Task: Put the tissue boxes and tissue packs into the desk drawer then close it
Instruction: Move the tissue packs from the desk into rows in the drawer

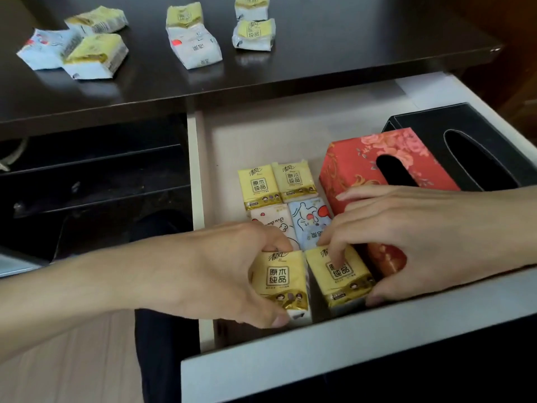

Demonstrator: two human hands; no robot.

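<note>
Packs are going into the drawer [319, 338] in rows beside the red box [374, 167]; my left hand [232, 274] and right hand [406, 239] are each gripping one yellow pack [280, 279]. Seven are waiting on the desk [319, 53]; drawer is standing open.

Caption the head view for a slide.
Both hands, left and right, set yellow tissue packs into the open drawer beside a red tissue box.

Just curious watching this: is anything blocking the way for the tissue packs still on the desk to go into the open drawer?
Nothing visible does. The packs on the desktop lie loose, the drawer is open, and bare floor remains behind the yellow packs. Both hands, left and right, are holding packs at the front.
</note>
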